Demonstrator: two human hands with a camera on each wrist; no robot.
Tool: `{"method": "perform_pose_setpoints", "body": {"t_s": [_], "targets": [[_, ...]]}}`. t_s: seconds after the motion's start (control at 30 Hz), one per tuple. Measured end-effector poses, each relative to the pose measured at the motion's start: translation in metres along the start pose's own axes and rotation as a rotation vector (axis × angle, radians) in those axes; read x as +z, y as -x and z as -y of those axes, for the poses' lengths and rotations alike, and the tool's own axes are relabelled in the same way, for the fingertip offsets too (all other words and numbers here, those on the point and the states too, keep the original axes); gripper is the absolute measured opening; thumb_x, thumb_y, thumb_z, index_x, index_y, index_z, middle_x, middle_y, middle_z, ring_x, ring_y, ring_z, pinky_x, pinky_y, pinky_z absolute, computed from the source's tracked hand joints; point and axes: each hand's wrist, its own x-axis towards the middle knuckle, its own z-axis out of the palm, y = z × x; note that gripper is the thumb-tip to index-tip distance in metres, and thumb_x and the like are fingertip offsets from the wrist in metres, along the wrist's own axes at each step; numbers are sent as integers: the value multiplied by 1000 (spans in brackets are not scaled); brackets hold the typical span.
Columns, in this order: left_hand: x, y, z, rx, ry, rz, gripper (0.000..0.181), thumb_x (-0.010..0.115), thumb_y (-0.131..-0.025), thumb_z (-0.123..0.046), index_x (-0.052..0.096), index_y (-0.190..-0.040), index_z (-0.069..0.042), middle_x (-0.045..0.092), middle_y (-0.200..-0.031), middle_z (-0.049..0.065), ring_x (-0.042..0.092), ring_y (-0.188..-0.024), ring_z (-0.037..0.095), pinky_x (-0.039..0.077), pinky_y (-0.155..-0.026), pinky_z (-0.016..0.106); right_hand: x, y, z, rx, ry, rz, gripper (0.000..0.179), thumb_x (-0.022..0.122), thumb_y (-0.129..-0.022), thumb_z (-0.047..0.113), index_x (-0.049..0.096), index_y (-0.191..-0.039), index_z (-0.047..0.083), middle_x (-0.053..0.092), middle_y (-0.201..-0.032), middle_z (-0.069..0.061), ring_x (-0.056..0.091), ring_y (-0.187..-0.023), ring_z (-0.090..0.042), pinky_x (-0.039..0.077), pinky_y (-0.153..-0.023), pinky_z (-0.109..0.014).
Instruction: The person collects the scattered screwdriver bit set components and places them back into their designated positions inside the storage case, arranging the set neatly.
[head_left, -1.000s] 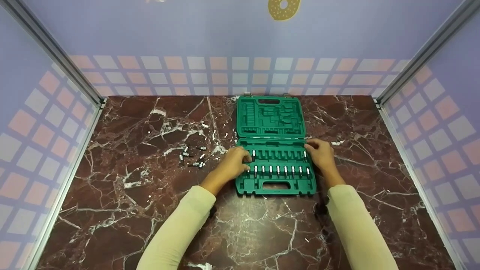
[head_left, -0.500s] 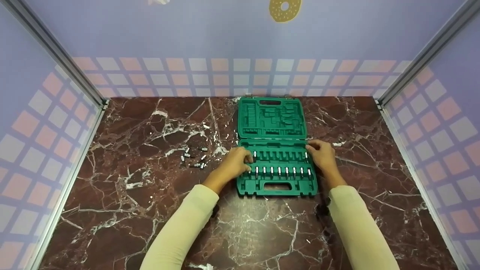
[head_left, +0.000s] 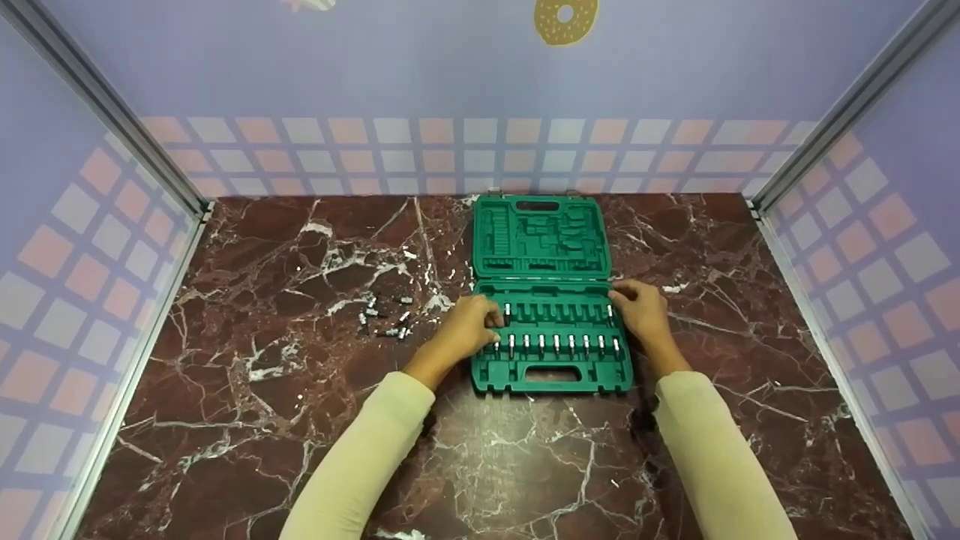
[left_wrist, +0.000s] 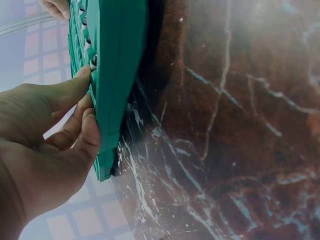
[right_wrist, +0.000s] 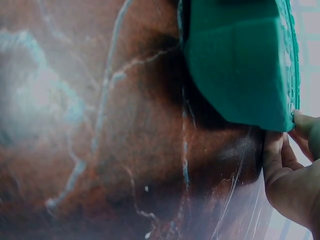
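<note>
An open green plastic tool case [head_left: 553, 381] lies on the table in the head view, its lid folded back. Bit sockets with silver heads stand in a row of slots [head_left: 556, 345], and others sit at the ends of the row above. My left hand [head_left: 471, 326] is at the case's left edge; its thumb and curled fingers pinch the leftmost bit socket [head_left: 496, 346] of the lower row, partly hidden by the fingers. With thumb on the rim and fingers against the outer side, my right hand [head_left: 643, 311] grips the case's right edge.
Several loose bit sockets [head_left: 390, 319] lie scattered on the marbled dark red table [head_left: 247, 420], left of the case. Purple panels with pink and white squares [head_left: 390, 154] enclose the table at the back and both sides.
Both hands stay at the same places on the case. The view shifts slightly; otherwise nothing has visibly moved.
</note>
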Motion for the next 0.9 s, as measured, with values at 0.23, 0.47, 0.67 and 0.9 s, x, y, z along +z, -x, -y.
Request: {"method": "perform_pose_setpoints", "body": {"t_s": [0.23,0.47,0.67,0.9], "targets": [[0,6,4,37,2,-25,14,85,-84,-6,76,-96,-4,67,-96,11,64,-91,26,56,-83,40,1,-1,-1,7,3,14,31,64,-103,20,71,-127,2,71,-123,-24,65,-114,-39,51,-100,-53],[-2,7,4,70,47,-39,17,84,-84,-6,75,-98,-2,67,-97,12,63,-92,28,55,-83,41,0,-2,-1,-1,5,11,30,64,-103,20,71,-126,2,71,-122,-24,64,-113,-39,51,-99,-53],[-10,8,7,96,129,-42,22,84,-84,-4,74,-103,1,68,-100,13,65,-93,29,57,-85,40,-1,-3,-1,-10,7,8,30,66,-102,20,72,-126,2,71,-122,-24,65,-114,-40,50,-100,-54],[-25,17,14,109,121,-81,26,85,-84,-11,74,-107,-2,68,-102,9,65,-94,25,57,-86,40,-2,-3,-2,-14,9,19,31,65,-103,20,71,-127,2,71,-122,-24,65,-112,-39,51,-98,-53]]}}
